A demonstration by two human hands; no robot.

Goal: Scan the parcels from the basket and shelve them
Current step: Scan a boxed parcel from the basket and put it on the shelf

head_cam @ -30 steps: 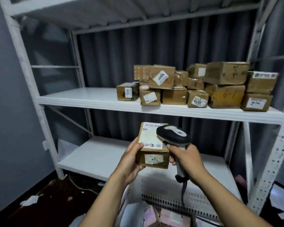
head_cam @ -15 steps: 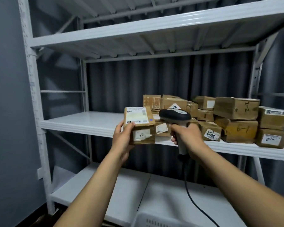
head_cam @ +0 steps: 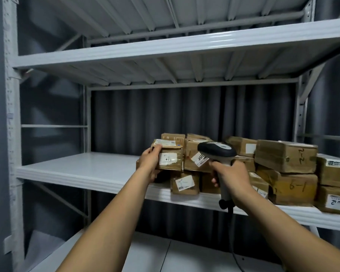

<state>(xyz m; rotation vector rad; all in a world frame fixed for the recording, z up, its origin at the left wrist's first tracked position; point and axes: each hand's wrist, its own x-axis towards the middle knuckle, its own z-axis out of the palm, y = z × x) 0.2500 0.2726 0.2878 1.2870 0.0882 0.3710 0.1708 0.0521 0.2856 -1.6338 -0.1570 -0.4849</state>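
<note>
**Student:** Where does the parcel [head_cam: 170, 160] sit at this stage?

**Instructor:** At the left end of the stacked boxes [head_cam: 286, 156] on the middle shelf [head_cam: 77, 173], in the second tier. Its address label faces up and a small white sticker faces out. It touches the neighbouring box on its right. Whether its full weight is on the box below [head_cam: 185, 183] cannot be told.

**Student:** And the grip?

**Instructor:** The left hand [head_cam: 150, 163] clasps the parcel's left end, fingers curled over the top edge, thumb hidden. The right hand [head_cam: 232, 178] is wrapped round the handle of the scanner [head_cam: 217, 151], which is raised in front of the pile. Its cable [head_cam: 233, 228] hangs past the shelf rim.

**Student:** How is the placement best done?

**Instructor:** Probably by sliding the parcel back until its base is well supported and squaring it against the neighbour. The sticker should face out before the fingers loosen. The likely risk is that an overhanging left end tips once freed. The scanner head should be kept clear of the boxes so that nothing is nudged.
</note>
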